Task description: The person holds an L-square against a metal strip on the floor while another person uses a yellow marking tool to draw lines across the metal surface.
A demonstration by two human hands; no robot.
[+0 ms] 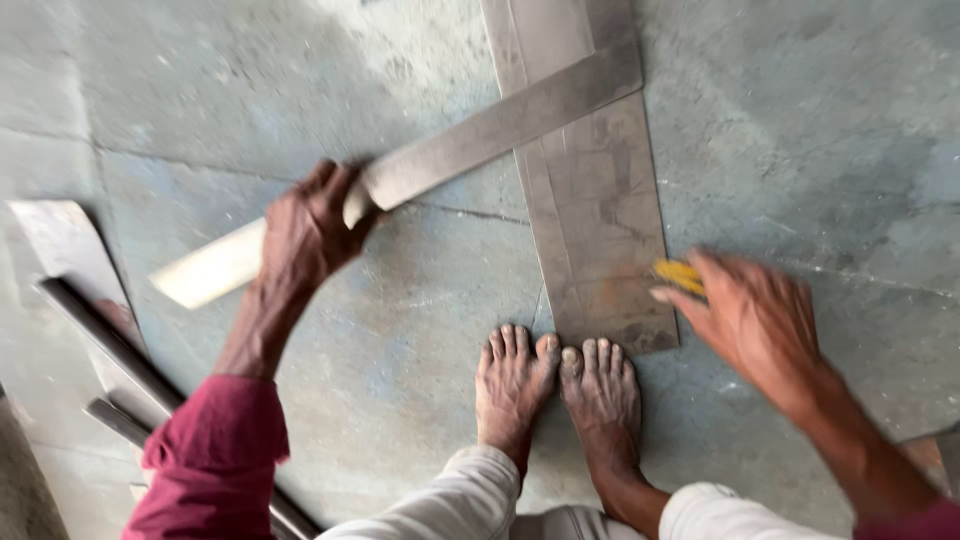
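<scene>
My left hand (305, 232) grips a long flat metal straightedge (500, 125) near its pale wooden end (210, 268). The straightedge lies slantwise across a narrow sheet of grey metal (590, 200) that rests on the floor. My right hand (755, 320) hovers at the sheet's right edge, blurred, with a small yellow object (680, 274) pinched in its fingers. My two bare feet (555, 385) stand side by side at the near end of the sheet, toes touching its edge.
The floor is grey concrete (820, 120) with cracks and joints. At the left lie a curved metal plate (65, 245) and a couple of dark metal bars (110, 345). Another metal piece shows at the far right edge (935, 455).
</scene>
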